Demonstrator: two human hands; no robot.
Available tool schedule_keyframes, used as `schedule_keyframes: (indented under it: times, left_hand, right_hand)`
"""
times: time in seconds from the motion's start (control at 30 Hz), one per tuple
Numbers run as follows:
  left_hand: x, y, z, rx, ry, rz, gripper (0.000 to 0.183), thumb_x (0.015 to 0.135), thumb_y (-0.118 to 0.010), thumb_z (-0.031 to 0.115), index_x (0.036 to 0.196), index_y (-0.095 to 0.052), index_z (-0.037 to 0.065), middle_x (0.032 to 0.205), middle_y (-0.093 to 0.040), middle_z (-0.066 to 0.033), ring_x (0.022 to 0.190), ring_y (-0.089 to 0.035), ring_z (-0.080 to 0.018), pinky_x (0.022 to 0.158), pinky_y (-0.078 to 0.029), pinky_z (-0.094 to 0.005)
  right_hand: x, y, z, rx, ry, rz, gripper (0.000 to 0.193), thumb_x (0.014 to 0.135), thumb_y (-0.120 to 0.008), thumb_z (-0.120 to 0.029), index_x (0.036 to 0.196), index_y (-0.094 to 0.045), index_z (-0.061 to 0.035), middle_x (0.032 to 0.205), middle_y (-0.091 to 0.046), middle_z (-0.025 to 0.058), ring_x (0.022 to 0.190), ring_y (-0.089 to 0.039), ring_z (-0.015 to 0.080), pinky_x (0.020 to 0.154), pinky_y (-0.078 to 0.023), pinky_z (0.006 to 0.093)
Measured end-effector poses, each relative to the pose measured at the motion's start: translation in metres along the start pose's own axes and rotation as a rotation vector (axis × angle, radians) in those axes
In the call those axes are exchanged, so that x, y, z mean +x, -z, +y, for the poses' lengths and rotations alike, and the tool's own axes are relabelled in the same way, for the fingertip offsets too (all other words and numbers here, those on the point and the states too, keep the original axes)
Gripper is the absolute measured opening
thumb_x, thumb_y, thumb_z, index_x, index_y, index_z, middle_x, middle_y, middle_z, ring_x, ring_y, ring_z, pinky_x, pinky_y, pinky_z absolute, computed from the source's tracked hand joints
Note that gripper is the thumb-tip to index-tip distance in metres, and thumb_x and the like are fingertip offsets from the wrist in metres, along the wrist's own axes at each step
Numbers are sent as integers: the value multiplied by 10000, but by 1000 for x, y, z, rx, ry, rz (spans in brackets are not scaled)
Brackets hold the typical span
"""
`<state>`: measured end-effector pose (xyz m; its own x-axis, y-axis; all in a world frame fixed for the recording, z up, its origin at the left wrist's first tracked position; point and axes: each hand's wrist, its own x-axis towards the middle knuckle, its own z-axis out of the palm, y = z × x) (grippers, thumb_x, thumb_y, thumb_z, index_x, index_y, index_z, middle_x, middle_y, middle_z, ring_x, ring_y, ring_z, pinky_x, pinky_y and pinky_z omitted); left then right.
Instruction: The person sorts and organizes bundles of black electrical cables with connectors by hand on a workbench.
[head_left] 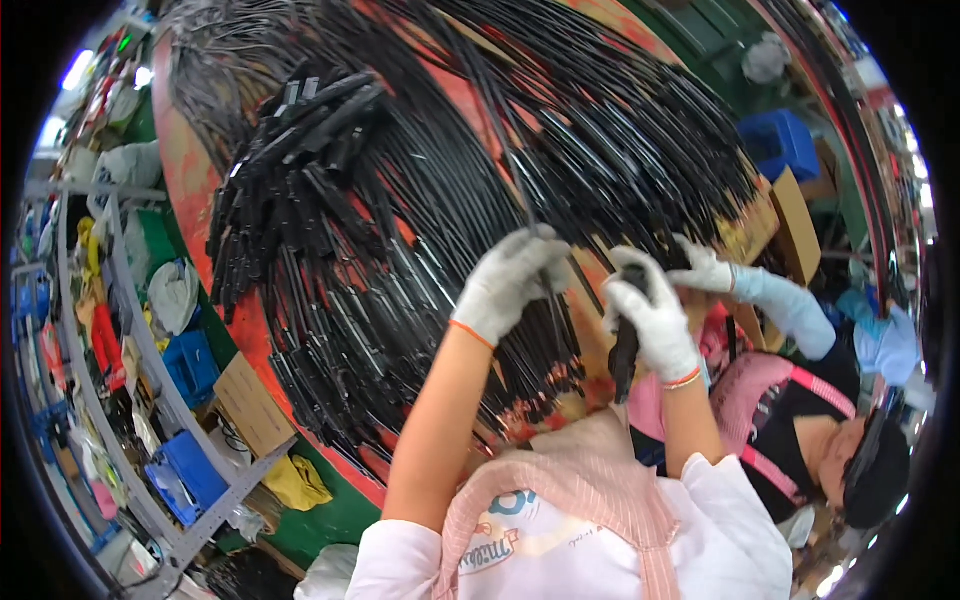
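My left hand [512, 282], in a white glove, is closed around a black cable [516, 178] that runs up from its fingers over the pile. Close beside it my right hand [655, 320], also gloved in white, wraps round a dark elongated tool [624, 358] whose narrow end points down toward my apron; its exact kind does not show. Beneath and left of my left hand lies a thick layer of black cables [360, 310], with bare coppery ends [520, 405] at the near edge. A second bundle of black cables [610, 150] fans out beyond my hands.
A co-worker's gloved hand [705, 268] works just right of mine. Black plastic pieces [310, 130] are heaped on the cables at left. The worn red table [185, 170] shows at its edge. Blue bins [780, 143], a cardboard box [252, 405] and a grey shelf rack [205, 520] stand around it.
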<state>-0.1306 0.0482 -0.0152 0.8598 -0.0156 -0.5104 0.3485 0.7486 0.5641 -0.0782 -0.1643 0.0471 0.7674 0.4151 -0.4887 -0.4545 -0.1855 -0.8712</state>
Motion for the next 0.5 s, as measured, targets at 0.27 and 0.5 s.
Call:
schedule_keyframes:
  times: [0.27, 0.5]
  left_hand:
    - [14, -33, -6, -438, -71, -86, 246, 1013, -566, 92, 1247, -534, 28, 1186, -646, -153, 1005, -678, -269, 903, -590, -475]
    - [24, -46, -19, -420, -92, -50, 255, 1019, -577, 129, 1249, -533, 27, 1190, -645, -163, 1018, -680, -288, 927, -589, -482]
  right_hand:
    - [-117, 47, 44, -671, -18, -71, 692, 837, -808, -230, 1435, -524, -32, 1276, -630, 125, 1086, -651, 188, 984, -498, 336]
    - [-132, 45, 40, -117, -208, 84, 623, 757, -891, -175, 1307, -635, -29, 1272, -668, 89, 1135, -631, 146, 1022, -482, 309]
